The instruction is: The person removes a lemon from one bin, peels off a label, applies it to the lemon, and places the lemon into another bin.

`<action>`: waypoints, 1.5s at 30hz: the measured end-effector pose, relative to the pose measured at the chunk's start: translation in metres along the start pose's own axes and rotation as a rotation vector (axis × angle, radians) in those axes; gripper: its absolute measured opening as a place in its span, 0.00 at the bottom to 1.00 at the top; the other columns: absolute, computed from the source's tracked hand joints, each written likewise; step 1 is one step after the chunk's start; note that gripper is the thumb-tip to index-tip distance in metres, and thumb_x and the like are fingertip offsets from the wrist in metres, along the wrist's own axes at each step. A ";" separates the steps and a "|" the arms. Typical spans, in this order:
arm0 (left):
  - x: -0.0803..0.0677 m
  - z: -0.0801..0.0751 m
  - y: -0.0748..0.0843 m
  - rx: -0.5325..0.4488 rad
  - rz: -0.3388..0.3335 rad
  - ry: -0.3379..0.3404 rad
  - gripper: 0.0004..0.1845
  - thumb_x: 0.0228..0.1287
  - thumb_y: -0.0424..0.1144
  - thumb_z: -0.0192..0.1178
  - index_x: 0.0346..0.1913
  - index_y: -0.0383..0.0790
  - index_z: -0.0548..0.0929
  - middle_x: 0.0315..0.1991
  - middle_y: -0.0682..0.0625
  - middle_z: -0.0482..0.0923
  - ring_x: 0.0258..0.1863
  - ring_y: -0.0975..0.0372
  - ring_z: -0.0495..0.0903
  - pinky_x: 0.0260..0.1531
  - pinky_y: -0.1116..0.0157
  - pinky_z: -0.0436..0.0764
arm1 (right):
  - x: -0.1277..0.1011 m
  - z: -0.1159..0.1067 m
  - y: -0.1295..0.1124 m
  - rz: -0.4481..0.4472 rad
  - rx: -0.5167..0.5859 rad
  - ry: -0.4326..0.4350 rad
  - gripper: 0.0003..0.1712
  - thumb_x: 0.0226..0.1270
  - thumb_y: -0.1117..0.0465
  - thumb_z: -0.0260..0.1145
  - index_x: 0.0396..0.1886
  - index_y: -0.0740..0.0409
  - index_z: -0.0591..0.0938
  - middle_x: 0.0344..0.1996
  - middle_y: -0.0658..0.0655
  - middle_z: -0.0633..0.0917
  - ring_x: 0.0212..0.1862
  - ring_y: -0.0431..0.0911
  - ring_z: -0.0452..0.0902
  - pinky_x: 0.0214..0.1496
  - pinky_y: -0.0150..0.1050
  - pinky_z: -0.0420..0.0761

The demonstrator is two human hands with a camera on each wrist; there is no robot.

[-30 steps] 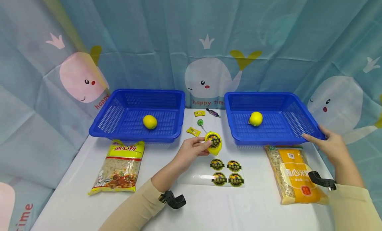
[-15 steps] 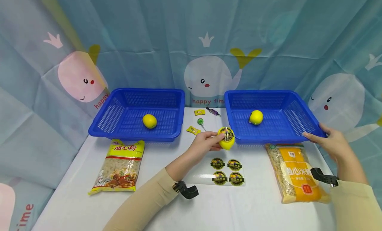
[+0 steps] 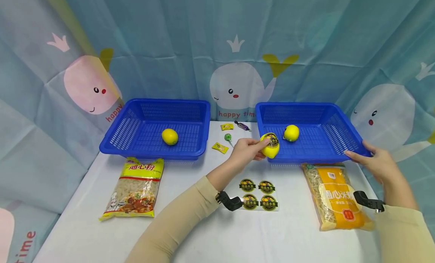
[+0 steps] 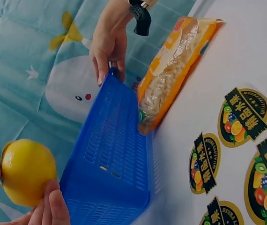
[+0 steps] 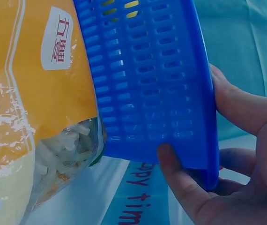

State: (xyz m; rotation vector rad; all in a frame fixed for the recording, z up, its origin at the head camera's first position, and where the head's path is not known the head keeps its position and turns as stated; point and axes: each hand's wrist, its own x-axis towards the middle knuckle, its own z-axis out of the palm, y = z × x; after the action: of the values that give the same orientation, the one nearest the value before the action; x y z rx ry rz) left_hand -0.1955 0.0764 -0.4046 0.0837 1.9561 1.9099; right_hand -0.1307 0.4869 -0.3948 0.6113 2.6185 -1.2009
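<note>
My left hand (image 3: 246, 151) holds a yellow lemon (image 3: 270, 145) over the right blue basket's (image 3: 326, 151) edge. My right hand (image 3: 374, 161) grips that basket's corner.

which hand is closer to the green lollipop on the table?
Left. The left hand, holding a stickered lemon, sits just right of the green lollipop. The right hand grips the right basket's far corner, well away.

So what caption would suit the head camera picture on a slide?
Left hand holds a stickered lemon at the right basket, whose corner the right hand grips.
</note>
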 end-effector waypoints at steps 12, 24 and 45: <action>-0.006 -0.001 -0.002 -0.069 0.025 -0.033 0.29 0.78 0.53 0.53 0.59 0.27 0.79 0.37 0.41 0.87 0.37 0.52 0.89 0.41 0.63 0.88 | 0.001 0.002 0.001 -0.002 -0.021 -0.014 0.62 0.68 0.30 0.59 0.77 0.50 0.28 0.74 0.82 0.34 0.71 0.83 0.39 0.63 0.78 0.57; -0.023 -0.007 -0.002 -0.081 0.057 -0.151 0.29 0.82 0.53 0.43 0.62 0.29 0.77 0.39 0.37 0.87 0.35 0.56 0.89 0.40 0.62 0.88 | 0.002 -0.001 0.005 -0.044 -0.050 -0.023 0.59 0.72 0.34 0.57 0.77 0.53 0.28 0.71 0.87 0.48 0.67 0.79 0.61 0.63 0.76 0.61; -0.056 -0.089 0.014 -0.005 0.104 -0.128 0.26 0.83 0.50 0.40 0.61 0.33 0.79 0.43 0.36 0.86 0.36 0.57 0.88 0.44 0.62 0.87 | -0.022 0.031 -0.010 -0.070 -0.031 0.417 0.53 0.72 0.37 0.58 0.83 0.48 0.40 0.81 0.68 0.42 0.79 0.71 0.38 0.69 0.76 0.51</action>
State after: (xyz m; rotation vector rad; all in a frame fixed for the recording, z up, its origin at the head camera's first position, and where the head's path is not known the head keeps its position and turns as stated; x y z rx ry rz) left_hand -0.1765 -0.0246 -0.3795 0.3042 1.8952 1.9239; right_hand -0.1151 0.4508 -0.4008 0.8506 3.0145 -1.1527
